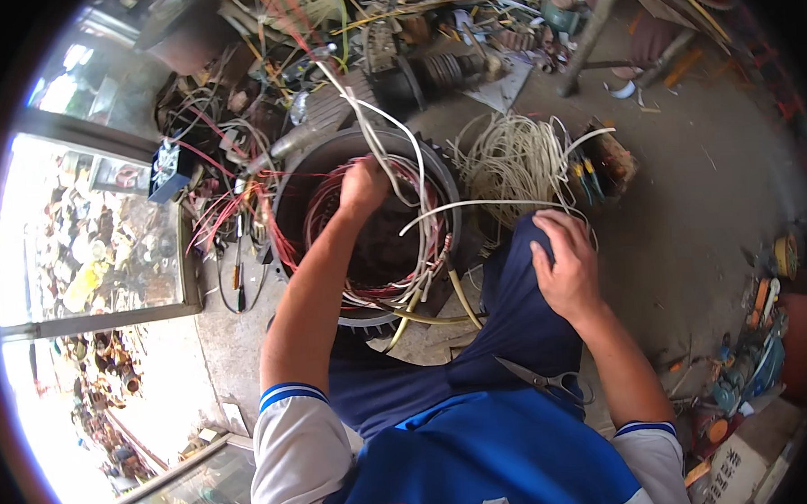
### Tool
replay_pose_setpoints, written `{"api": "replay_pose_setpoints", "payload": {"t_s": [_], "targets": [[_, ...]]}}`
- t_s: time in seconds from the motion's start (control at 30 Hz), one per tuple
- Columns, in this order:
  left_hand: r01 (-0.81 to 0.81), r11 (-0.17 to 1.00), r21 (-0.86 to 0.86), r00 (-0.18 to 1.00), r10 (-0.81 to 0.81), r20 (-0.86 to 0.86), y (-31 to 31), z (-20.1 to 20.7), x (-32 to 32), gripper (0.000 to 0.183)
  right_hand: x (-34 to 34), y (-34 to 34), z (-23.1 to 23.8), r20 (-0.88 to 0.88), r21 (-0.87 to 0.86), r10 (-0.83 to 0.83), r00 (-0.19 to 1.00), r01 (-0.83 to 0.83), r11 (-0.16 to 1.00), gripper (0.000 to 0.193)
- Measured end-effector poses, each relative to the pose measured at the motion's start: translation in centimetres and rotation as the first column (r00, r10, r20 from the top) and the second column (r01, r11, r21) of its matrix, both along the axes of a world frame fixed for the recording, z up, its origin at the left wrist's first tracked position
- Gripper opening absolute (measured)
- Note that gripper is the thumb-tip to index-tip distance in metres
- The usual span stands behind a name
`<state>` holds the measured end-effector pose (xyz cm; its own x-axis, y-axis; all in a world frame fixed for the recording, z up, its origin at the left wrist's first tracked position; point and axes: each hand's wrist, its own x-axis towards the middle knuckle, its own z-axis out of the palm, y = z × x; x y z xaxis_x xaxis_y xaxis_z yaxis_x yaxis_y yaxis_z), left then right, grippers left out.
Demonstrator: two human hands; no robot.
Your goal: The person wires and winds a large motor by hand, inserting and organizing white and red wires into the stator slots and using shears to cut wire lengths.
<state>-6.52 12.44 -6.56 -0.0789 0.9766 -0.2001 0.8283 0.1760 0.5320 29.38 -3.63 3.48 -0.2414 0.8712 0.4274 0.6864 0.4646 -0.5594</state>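
Note:
In front of me sits a round dark metal motor housing (293, 186), lined inside with coils of red winding wire (316, 211). My left hand (365, 187) reaches into its far side with fingers curled; what they grip is hidden. White sleeved leads (370, 134) run up right beside that hand, and more loop along the housing's right inner side. Yellowish sleeves (464, 300) hang over the near rim. My right hand (567, 261) rests on my right knee, thumb and fingers apart, holding nothing visible. Scissors (533, 378) lie across my lap.
A tangle of white sleeving (506, 166) lies right of the housing, beside pliers (588, 179) in a rusty box (614, 163). Scrap and loose wires crowd the far side. A screwdriver (239, 275) lies at left, near glass panes (107, 274). Tools and parts (751, 363) pile at right.

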Motion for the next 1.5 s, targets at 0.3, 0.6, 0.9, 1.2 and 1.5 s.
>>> {"api": "replay_pose_setpoints", "payload": {"t_s": [0.3, 0.6, 0.9, 1.2, 1.5], "targets": [[0.107, 0.994, 0.015, 0.912, -0.104, 0.396, -11.7, 5.3, 0.1, 0.020, -4.7, 8.0, -1.4, 0.262, -0.336, 0.320, 0.910, -0.225, 0.915, 0.018], [0.327, 0.760, 0.562, 0.822, -0.522, 0.227, -15.6, 12.6, 4.4, 0.040, -8.7, 4.0, 6.8, 0.099, -0.154, 0.436, 0.894, -0.419, 0.895, 0.011], [0.157, 0.919, 0.361, 0.982, -0.108, -0.153, -11.1, 4.0, -4.0, 0.023, -15.1, 5.6, 11.4, 0.053, -0.374, 0.404, 0.913, -0.357, 0.856, 0.018], [-0.232, 0.973, 0.010, 0.955, 0.226, 0.191, -6.0, -3.4, -6.4, 0.032, -21.4, 6.0, 8.3, 0.435, -0.259, 0.525, 0.732, -0.456, 0.851, 0.010], [-0.346, 0.931, 0.115, 0.897, 0.292, 0.332, -5.0, -1.6, -6.3, 0.035, -20.3, 5.2, 5.9, 0.331, -0.267, 0.534, 0.778, -0.466, 0.844, 0.010]]}}
